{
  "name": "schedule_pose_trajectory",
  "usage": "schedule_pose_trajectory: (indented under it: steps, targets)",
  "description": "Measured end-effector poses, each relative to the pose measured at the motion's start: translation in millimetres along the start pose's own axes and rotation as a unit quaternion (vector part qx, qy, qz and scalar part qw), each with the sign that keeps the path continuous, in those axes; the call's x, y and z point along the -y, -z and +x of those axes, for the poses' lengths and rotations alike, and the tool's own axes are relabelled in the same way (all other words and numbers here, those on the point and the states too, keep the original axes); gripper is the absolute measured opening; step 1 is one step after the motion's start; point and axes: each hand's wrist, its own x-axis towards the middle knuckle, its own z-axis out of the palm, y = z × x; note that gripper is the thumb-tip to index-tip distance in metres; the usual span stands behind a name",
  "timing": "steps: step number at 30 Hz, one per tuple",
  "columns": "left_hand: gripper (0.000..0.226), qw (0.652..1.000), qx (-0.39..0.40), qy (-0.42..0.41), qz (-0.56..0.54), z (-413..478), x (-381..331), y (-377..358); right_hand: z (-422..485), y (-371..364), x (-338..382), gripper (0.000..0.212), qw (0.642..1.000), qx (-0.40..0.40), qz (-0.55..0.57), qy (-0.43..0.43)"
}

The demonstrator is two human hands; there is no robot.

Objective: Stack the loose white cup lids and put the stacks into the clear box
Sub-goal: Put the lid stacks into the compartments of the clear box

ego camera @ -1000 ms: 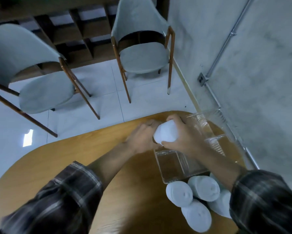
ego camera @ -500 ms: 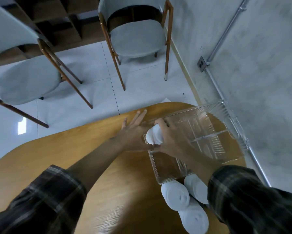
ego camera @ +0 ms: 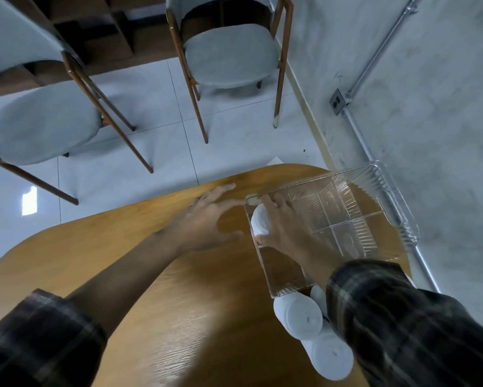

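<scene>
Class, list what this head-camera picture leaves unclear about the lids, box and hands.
1. Head view: lid count of the lid stack; the right hand covers most of it.
2. Head view: how many loose stacks lie by the clear box; the right sleeve hides some.
3. Head view: whether the left hand touches the box; too fine to tell.

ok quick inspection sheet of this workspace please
surface: wooden table, rounded edge
job's things: clear box with dividers; one lid stack in its left section; more lid stacks on the table at its near wall
clutter: nothing seen
grippers: right hand grips the lid stack in the box; left hand open, fingers straight, beside the box
cables: nothing seen loose; conduit on the wall
surroundings: two chairs, tiled floor
</scene>
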Motion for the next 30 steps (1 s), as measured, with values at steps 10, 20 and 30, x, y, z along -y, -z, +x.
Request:
schedule_pose_trajectory:
  steps: [10,20,30]
  targets:
    - [0.09,0.993,0.022,-0.041,0.108,-31.2,-15.4,10.4,-40.5,30.6,16.1,0.089,0.998,-0.038,0.035,-0.035]
    - [0.104,0.98,0.015,-0.123,0.158,-50.7,-46.6,-2.4,-136.2,39.9,43.5,0.089,0.985,-0.102,0.069,-0.121]
    - [0.047,0.974,0.141,-0.128,0.122,-77.1,-59.3,-75.0,-204.8,-17.1,37.7,0.098,0.968,-0.058,0.054,-0.239]
